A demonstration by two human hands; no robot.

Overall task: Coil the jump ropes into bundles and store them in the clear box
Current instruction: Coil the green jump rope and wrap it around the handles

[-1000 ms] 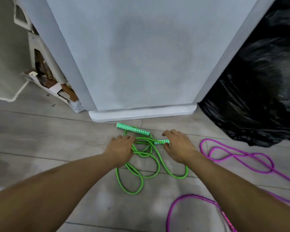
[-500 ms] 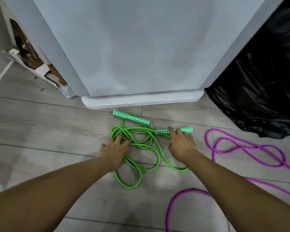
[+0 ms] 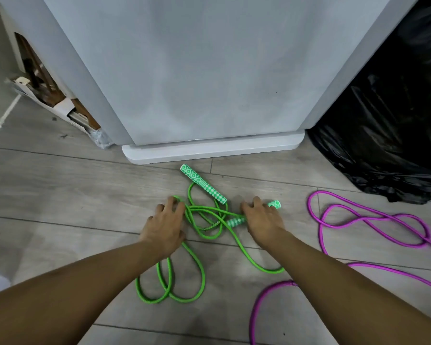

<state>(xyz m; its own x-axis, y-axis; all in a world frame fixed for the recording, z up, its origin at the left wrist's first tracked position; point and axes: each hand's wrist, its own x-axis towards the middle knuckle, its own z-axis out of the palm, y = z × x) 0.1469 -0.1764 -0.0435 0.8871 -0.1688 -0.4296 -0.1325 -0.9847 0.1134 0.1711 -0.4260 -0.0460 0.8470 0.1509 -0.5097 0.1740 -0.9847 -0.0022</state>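
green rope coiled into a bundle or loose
Loose: the green rope sprawls in uneven, tangled loops across the floor, its handles apart, one lying free, the other under the right hand.

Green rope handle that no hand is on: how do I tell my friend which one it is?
Find the big white appliance and its rounded base. Just in front of that base lies a green-and-white patterned handle, slanting, joined to the green rope. It lies bare, while its twin is under the right hand.
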